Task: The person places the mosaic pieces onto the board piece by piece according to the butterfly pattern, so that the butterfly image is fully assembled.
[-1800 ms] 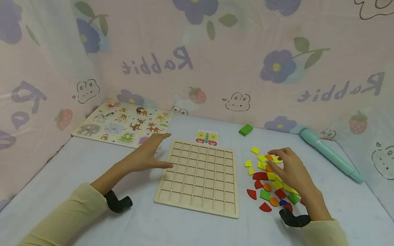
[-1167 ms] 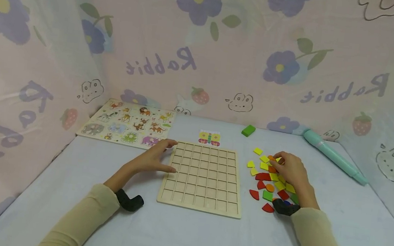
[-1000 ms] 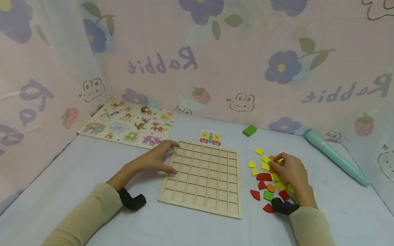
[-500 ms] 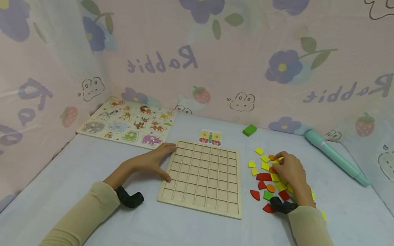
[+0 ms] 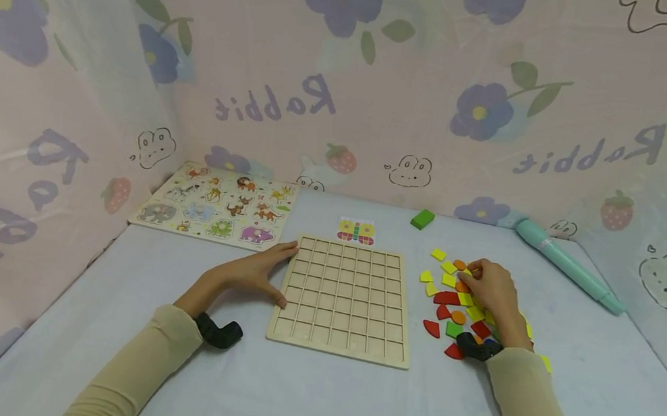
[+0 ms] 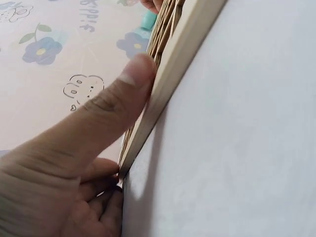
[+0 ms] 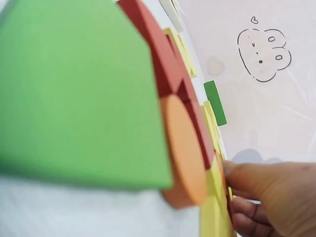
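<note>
My left hand rests along the left edge of a square wooden grid board. Its thumb touches that edge in the left wrist view, and the other fingers meet the edge farther off. My right hand reaches down into a scatter of flat coloured pieces, thumb and forefinger slightly apart. Near its fingertips lie an orange disc and a yellow square. Whether the right fingers pinch a piece cannot be told, as the hand covers part of the pile. In the right wrist view a green square looms close.
A butterfly pattern card lies behind the board. At the back left is an animal picture board. A green block sits at the back, and a teal tube-shaped object lies at the right. Patterned curtains enclose the table.
My right hand has come down and left into the pieces, its fingers drawn closer together. My left hand has come against the board's left edge, its thumb moving nearer me.
</note>
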`<state>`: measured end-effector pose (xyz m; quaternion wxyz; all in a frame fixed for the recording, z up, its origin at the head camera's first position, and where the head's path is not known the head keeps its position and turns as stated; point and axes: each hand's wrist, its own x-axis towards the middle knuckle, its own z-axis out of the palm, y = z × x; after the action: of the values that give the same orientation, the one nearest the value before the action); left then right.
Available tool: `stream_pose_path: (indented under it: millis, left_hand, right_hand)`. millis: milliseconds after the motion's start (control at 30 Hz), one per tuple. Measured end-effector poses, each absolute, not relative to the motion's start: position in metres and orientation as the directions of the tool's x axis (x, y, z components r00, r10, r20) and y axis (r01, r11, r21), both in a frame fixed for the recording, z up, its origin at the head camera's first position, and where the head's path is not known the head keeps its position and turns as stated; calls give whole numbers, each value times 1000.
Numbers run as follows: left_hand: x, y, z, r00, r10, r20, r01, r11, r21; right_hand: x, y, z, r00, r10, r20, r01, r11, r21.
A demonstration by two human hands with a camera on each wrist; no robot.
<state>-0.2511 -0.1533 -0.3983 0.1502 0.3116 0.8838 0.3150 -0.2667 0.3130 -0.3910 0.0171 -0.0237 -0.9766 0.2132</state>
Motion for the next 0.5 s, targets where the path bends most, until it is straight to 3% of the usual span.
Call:
stream_pose_path:
  millis: [233, 500]
  left_hand:
    - [-255, -156, -395, -746, 662, -67, 483, 608, 629]
    - [-260, -156, -397, -733, 680, -9, 553, 604, 573]
  right_hand:
    - [-267, 317, -391, -999, 28, 36, 11, 910, -415]
    - [-275, 282, -374, -981, -115, 155, -172, 887, -428]
